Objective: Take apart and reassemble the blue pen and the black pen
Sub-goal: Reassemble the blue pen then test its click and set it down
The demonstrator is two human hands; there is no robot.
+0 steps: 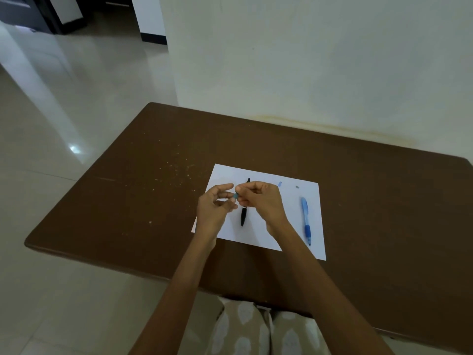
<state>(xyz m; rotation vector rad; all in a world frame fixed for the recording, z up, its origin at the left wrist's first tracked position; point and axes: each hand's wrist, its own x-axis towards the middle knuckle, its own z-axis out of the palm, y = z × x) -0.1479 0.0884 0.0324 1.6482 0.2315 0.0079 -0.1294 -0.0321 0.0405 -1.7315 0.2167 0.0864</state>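
Note:
A white sheet of paper (268, 175) lies on the brown table (153, 175). The black pen (244, 215) lies on the sheet, its middle hidden behind my hands. The blue pen's barrel (305, 220) lies at the sheet's right side. Two small loose pen parts, one blue (279, 184) and one grey (297, 187), rest near the sheet's far edge. My right hand (261, 201) pinches a small blue pen part (236, 196) at its fingertips. My left hand (213, 206) is beside it, with fingers touching the same part.
A cream wall (332, 60) stands right behind the table's far edge. Pale specks dot the tabletop left of the sheet (176, 170). Glossy tiled floor (51, 124) spreads to the left. My lap in patterned cloth (256, 329) sits under the near edge.

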